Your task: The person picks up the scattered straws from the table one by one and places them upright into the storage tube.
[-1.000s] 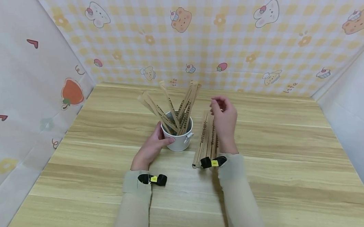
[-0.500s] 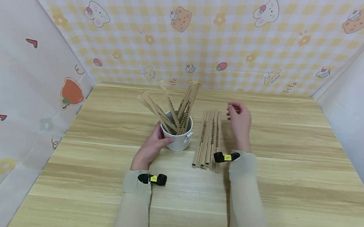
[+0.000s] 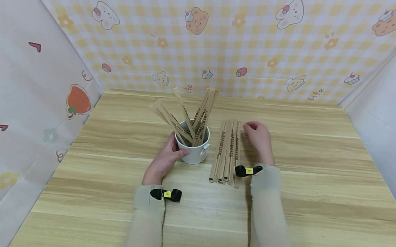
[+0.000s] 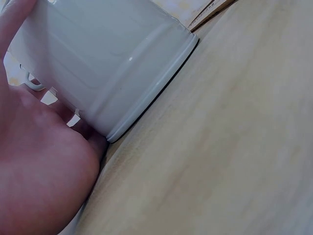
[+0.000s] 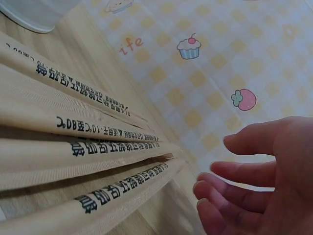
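Brown paper-wrapped straws (image 3: pixel 231 148) lie on the bench (image 3: pixel 203 220) in the head view, lengthwise away from the person, just left of the right hand (image 3: pixel 259 139), which is nearer than the left hand (image 3: pixel 164 157). In the left wrist view, the left fingers hold the white pail (image 4: pixel 112 63). In the right wrist view, the right fingers, loosely bent, hold nothing and are apart from the straws' far ends.

On the table (image 3: pixel 203 216), a bucket (image 3: pixel 195 157) holding leaning straws (image 3: pixel 202 119) stands left of the loose straws (image 3: pixel 226 152).
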{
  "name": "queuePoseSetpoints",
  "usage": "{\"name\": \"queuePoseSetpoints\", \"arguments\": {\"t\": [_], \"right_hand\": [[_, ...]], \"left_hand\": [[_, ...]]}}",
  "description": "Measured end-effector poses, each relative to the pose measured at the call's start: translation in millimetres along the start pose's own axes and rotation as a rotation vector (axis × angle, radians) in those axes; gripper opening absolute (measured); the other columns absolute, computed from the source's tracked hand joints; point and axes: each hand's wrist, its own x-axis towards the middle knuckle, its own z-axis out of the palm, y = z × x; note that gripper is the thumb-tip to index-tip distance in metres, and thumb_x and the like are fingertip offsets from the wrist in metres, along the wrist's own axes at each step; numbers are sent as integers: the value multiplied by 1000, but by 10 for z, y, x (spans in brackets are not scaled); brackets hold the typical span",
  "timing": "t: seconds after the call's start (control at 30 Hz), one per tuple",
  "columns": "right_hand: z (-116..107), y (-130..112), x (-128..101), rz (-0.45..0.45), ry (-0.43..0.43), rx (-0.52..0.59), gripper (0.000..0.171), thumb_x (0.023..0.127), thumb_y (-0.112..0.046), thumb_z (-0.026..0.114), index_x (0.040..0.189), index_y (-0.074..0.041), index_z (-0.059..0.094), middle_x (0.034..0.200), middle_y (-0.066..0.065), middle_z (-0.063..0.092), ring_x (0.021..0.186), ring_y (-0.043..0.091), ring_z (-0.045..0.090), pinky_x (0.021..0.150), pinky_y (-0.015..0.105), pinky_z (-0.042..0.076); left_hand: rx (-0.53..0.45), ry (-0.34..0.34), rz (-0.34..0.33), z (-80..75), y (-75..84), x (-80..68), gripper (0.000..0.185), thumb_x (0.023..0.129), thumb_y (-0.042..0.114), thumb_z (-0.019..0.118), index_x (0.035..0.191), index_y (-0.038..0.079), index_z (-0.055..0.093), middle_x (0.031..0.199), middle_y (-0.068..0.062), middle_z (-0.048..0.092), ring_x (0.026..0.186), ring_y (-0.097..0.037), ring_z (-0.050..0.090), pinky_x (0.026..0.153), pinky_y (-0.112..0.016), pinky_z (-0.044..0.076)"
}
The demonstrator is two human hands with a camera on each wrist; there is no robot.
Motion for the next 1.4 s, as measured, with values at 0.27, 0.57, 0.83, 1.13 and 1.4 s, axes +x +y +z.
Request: {"name": "queuePoseSetpoints", "arguments": {"t": [0.27,0.57,0.83,1.13,1.4], "right_hand": [[29,58,17,37,-73,-82,36,88,-32,50,112,-6,59,91,11,62,77,21,56,69,31,44],[69,80,6,32,-98,-156,29,85,-28,53,105,-9,62,83,9,62,69,19,56,63,30,43],[88,76,-2,-4,-112,-205,27,86,-23,57,106,-7,62,92,9,63,70,19,59,63,30,44],[86,64,-11,10,-100,-240,23,84,-23,55,96,-7,65,88,8,63,71,19,56,65,31,44],[54,51,-25,31,-115,-219,24,80,-21,51,94,-7,65,80,7,63,70,20,54,63,29,43]], "left_hand": [[14,-6,10,-7,-8,4,88,77,10,67,142,25,10,144,-3,20,131,-15,18,107,-36,13],[22,-12,19,-7,-6,12,89,76,13,68,142,24,10,145,-4,19,131,-15,17,107,-36,12],[18,-13,17,-12,-7,20,87,76,12,67,142,26,12,144,-3,21,131,-15,19,107,-36,13],[21,-9,12,-10,1,10,87,77,12,67,142,25,11,144,-4,21,131,-15,19,107,-36,13],[22,-6,11,6,15,-2,88,76,13,68,142,24,10,144,-5,20,131,-16,18,107,-36,13]]}}
